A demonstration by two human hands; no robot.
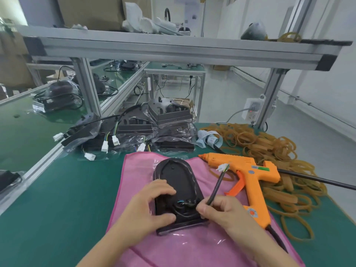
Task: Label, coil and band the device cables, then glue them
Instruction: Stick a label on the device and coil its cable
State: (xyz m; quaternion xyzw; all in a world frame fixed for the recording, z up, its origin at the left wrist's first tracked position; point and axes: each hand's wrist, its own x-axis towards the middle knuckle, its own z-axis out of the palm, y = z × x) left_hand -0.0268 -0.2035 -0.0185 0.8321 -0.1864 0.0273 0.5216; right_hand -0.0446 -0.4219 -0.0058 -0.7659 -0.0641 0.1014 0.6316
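A black device [178,191] lies underside up on a pink cloth [134,182] spread over the green bench [67,189], its rounded end far and its squared end near. The left hand [152,205] rests on the device's near left part, fingers curled over the edge and thumb pressed at the near rim, steadying it rather than gripping anything loose. The right hand [217,208] sits just right of the device's near right corner, thumb and fingers pinched together on the black cable [216,186].

From that pinch the cable runs up and away to the far right, its long axis slanting from the hand toward the orange glue gun [248,176], and it ends in a white connector [222,167] with coloured wires that hangs over the gun's barrel. The cable's other end curls into the device's near end, between the two hands. So the free length lies far and right of the right hand, which is the nearer one by a wide margin; coiling seems to call for drawing that length back toward the device.

A heap of tan rubber bands [269,151] lies right of the gun, within the right hand's reach. A strip of labels [211,139] sits far of the gun, beside bagged devices [134,132] awaiting the same work.
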